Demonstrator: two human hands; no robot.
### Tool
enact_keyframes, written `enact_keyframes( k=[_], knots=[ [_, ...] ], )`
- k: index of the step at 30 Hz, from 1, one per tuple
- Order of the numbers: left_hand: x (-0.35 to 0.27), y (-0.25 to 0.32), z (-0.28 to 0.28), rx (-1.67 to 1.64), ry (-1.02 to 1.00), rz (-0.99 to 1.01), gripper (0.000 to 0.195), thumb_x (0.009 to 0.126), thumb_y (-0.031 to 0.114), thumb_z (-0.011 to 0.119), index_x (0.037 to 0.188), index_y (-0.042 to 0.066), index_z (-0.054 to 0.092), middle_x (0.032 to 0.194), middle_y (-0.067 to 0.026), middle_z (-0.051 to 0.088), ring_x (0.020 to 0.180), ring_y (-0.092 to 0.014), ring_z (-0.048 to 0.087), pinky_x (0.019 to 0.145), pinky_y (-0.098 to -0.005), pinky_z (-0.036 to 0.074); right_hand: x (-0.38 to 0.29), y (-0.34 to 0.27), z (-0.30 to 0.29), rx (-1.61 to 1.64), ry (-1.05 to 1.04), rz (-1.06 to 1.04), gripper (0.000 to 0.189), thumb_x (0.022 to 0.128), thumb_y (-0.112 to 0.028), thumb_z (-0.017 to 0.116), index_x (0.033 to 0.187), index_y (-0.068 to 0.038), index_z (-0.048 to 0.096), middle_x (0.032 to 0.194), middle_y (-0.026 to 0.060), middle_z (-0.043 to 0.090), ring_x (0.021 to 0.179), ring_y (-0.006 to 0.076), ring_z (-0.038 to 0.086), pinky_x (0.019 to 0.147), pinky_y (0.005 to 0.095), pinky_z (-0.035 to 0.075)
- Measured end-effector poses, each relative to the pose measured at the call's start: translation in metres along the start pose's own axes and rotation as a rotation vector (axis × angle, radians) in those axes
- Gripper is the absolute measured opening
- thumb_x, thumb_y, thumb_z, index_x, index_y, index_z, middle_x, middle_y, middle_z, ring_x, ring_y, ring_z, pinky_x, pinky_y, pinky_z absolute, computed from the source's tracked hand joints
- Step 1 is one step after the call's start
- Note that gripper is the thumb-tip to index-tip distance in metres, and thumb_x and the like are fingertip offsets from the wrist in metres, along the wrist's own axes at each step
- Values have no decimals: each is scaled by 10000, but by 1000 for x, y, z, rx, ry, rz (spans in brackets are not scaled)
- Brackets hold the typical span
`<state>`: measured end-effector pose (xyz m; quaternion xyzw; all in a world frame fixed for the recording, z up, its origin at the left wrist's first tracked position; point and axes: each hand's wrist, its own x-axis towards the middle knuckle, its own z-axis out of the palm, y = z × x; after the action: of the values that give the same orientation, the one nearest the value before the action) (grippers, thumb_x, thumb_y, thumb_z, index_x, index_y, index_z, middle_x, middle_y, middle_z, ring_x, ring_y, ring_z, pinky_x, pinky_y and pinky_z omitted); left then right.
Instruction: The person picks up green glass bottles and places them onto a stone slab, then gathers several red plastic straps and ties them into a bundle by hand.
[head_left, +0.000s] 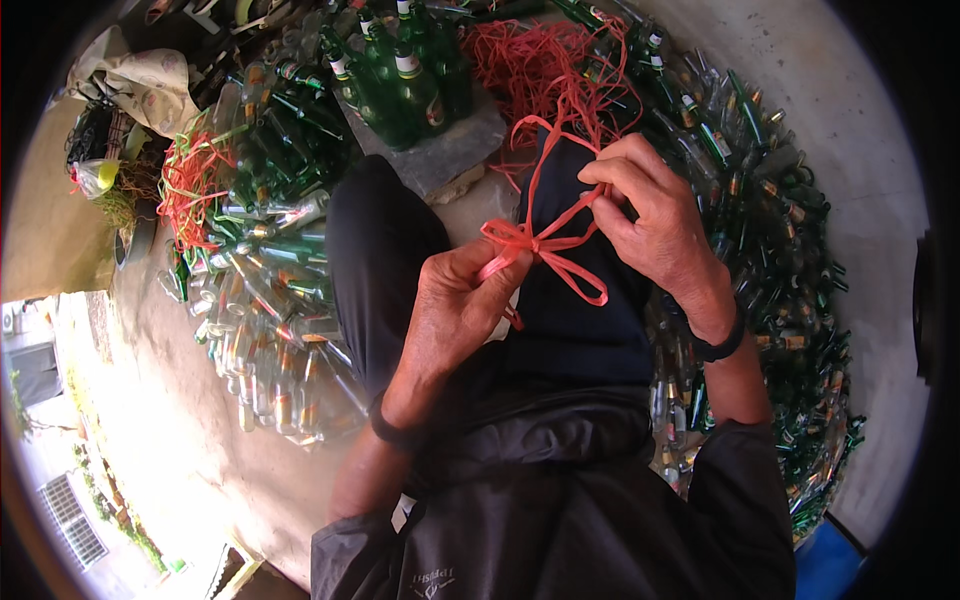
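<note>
Between my hands, above my lap, is a length of red plastic twine (559, 244) with a knot and several loops spreading from it. My left hand (472, 292) pinches the twine just beside the knot, between thumb and fingers. Up and to the right, my right hand (656, 214) grips strands that run from the knot, thumb against fingertips. One strand arcs from the knot up over my dark trouser leg towards the right hand. The strand ends inside both hands are hidden by the fingers.
Several green glass bottles (409, 90) stand grouped on a stone slab (450, 154) ahead. Behind the right hand lies a tangled heap of red twine (555, 71). Loose bottles are piled at left (277, 307) and right (772, 247). More red and green twine (195, 187) hangs at left.
</note>
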<state>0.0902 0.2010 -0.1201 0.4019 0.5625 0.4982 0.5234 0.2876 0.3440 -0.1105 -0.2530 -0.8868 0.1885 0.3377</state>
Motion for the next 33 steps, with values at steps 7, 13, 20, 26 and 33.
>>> enact_keyframes(
  k=[7, 13, 20, 26, 33],
  knots=[
    [-1, 3, -3, -69, -36, -30, 197, 1027, 190, 671, 1049, 22, 773, 742, 71, 635, 681, 7, 533, 592, -193, 421, -13, -7, 10, 133, 214, 176, 211, 814, -11, 799, 957, -26, 644, 915, 53, 628, 675, 168, 637, 607, 317, 526],
    [0, -1, -3, -74, -41, -12, 205, 1029, 198, 668, 1036, 20, 769, 774, 43, 679, 700, -8, 574, 617, -200, 465, -26, -6, 15, 245, 74, 24, 95, 884, -42, 746, 899, -43, 652, 823, 68, 657, 739, 234, 625, 665, 341, 493],
    [-2, 3, -4, -111, -72, -26, 216, 1027, 205, 676, 1049, 9, 765, 785, 40, 681, 714, -14, 581, 627, -203, 475, -20, -27, 3, 175, -97, -45, 80, 881, -110, 708, 948, -66, 702, 860, 46, 668, 840, 261, 608, 808, 388, 458],
    [0, -6, -8, -47, -61, 41, 192, 1011, 159, 695, 1087, -2, 766, 759, 42, 637, 693, -24, 547, 581, -244, 524, -23, -25, 5, 235, -80, -68, 23, 886, -48, 705, 890, -56, 684, 772, 48, 624, 725, 253, 576, 752, 380, 447],
    [-3, 8, -18, -86, 21, -9, 221, 1018, 190, 688, 1097, 0, 769, 827, -1, 719, 766, -42, 628, 652, -221, 522, -30, -18, -10, 213, -127, 40, 57, 864, -7, 708, 854, -49, 671, 726, 34, 602, 651, 246, 512, 640, 352, 427]
  ],
)
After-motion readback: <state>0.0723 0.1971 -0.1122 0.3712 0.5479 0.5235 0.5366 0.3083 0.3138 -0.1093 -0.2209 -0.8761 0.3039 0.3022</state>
